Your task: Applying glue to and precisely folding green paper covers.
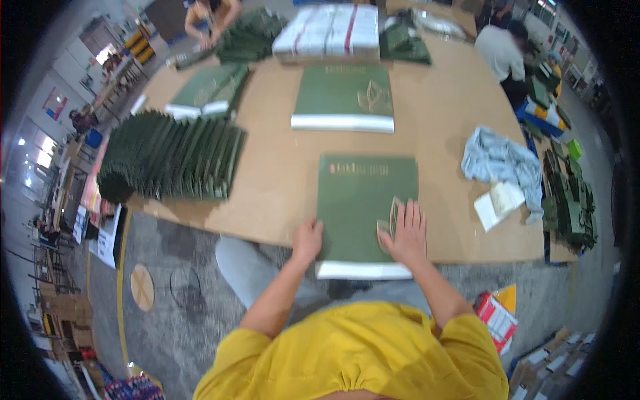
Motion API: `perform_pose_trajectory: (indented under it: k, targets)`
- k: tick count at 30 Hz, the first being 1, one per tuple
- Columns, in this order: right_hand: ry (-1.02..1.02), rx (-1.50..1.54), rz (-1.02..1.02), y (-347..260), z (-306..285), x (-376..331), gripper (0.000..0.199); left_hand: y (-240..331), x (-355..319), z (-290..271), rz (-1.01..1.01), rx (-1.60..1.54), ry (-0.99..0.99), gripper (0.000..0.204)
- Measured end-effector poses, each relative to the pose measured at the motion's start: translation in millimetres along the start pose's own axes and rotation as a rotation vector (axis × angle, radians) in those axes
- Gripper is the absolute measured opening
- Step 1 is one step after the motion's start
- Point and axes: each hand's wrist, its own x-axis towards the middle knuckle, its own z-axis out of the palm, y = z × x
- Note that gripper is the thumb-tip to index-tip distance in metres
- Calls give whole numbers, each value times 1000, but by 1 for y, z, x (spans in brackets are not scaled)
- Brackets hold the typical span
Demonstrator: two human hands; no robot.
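In front of me on the tan table (pixel 267 147) lies a flat green sheet (pixel 357 213) with gold print, a gold leaf outline and a white strip along its near edge. That strip reaches past the table's front edge. My left hand (pixel 307 241) is curled closed at the sheet's left edge; its fingertips are partly hidden. Flat on the lower right part of the sheet rests my right hand (pixel 407 235), fingers stretched out over part of the leaf outline. A second, similar green sheet (pixel 340 90) lies farther back, with its white strip toward me.
Folded dark green pieces (pixel 177 157) stand in a row at left, near another green sheet (pixel 210 87). A white stack (pixel 327 33) sits at the back. Right of me lies a light blue cloth (pixel 500 160) with white paper (pixel 499 203). Other people work around the table.
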Motion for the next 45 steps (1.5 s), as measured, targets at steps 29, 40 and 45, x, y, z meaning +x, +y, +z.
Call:
perform_pose_trajectory:
  k: [29, 40, 45]
  targets:
    - [-26, 201, -635, 81, -73, -38, 46, -31, -9, -54, 1090, 529, -286, 49]
    - [33, 206, -523, 80, -53, -35, 37, -18, -7, -36, 984, 532, -157, 44]
    - [-3, 252, -531, 82, -55, -25, 31, -14, -10, -27, 951, 592, -52, 42]
